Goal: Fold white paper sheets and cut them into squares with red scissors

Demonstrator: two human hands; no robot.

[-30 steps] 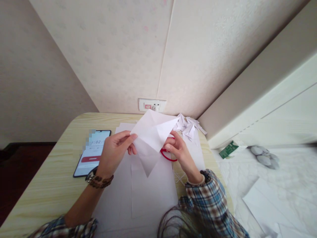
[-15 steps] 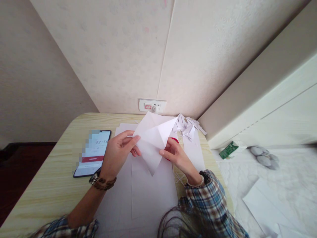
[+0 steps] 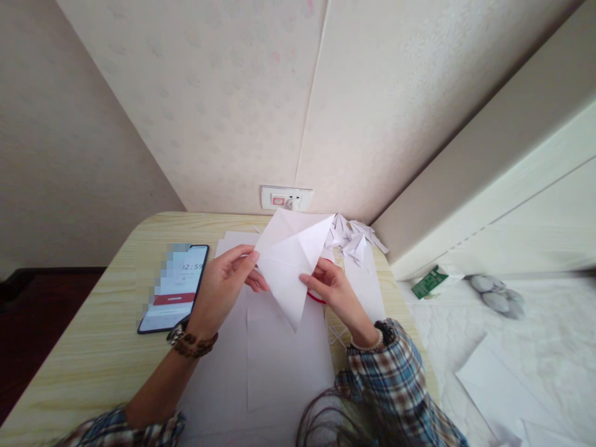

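A creased white sheet of paper [image 3: 291, 254] is held up above the table, bent along its folds, with one corner pointing down toward me. My left hand [image 3: 228, 279] pinches its left edge between thumb and fingers. On the right edge, my right hand [image 3: 328, 285] grips it with the thumb in front and the fingers behind. Under the held paper lie flat white sheets [image 3: 284, 366]. Part of a red ring-like object [image 3: 318, 299] shows behind my right hand; the rest of it is hidden.
Left of my left hand lies a phone [image 3: 174, 298] with a timer on its screen. Several folded paper pieces [image 3: 356, 245] sit at the table's back right corner. A wall socket [image 3: 286, 198] is behind the table. A green-and-white carton [image 3: 433, 281] and loose paper [image 3: 507, 391] lie right, beyond the table edge.
The paper's lower corner has swung slightly to the right and its folds have bent a little more. Both hands keep their hold, nearly in the same place.
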